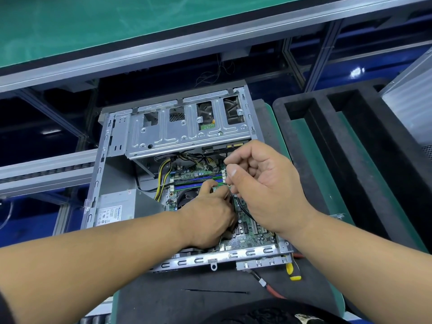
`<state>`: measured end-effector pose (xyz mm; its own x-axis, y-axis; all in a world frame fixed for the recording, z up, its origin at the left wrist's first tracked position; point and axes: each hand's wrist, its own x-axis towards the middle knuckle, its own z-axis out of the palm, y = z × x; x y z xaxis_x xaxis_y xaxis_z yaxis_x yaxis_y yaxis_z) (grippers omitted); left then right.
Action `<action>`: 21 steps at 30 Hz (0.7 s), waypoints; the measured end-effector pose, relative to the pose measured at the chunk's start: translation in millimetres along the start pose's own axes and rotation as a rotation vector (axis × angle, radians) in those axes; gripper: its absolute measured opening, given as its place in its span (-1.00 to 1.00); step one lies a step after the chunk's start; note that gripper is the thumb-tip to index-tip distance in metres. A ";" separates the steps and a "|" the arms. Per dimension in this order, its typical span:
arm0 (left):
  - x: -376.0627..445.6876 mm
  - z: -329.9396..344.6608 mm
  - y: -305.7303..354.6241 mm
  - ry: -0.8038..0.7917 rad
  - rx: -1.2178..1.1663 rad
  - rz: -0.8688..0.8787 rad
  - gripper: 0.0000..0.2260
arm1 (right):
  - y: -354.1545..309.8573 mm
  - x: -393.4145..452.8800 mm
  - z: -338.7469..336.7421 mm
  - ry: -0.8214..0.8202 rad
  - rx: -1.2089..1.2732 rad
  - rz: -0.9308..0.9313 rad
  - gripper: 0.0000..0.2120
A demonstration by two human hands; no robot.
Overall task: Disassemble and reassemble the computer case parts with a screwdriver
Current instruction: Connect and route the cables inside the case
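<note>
Open computer case [112, 146] flat on the table [182, 298], power supply [117, 210] at left. Left hand [210, 216] low over the motherboard [252, 235], fingers curled — grip hidden, cannot tell on what. Right hand [264, 183] just beside, pinching a thin black cable [244, 210]. Yellow-handled screwdriver [293, 272] lying beside the case's near right corner — untouched.

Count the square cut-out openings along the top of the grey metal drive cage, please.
4, in one row: far left, left of middle, right of middle, far right. Others may be hidden.
</note>
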<state>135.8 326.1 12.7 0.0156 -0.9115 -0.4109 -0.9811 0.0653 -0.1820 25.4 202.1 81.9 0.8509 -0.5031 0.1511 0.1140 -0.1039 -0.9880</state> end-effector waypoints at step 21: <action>16.2 -25.7 14.9 -0.327 -0.137 -0.169 -0.59 | -2.0 0.6 -0.6 0.023 0.017 0.025 -0.91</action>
<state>116.4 301.9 26.3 0.2183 -0.7259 -0.6522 -0.9757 -0.1496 -0.1601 25.4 201.5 83.9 0.8415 -0.5251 0.1267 0.1018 -0.0761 -0.9919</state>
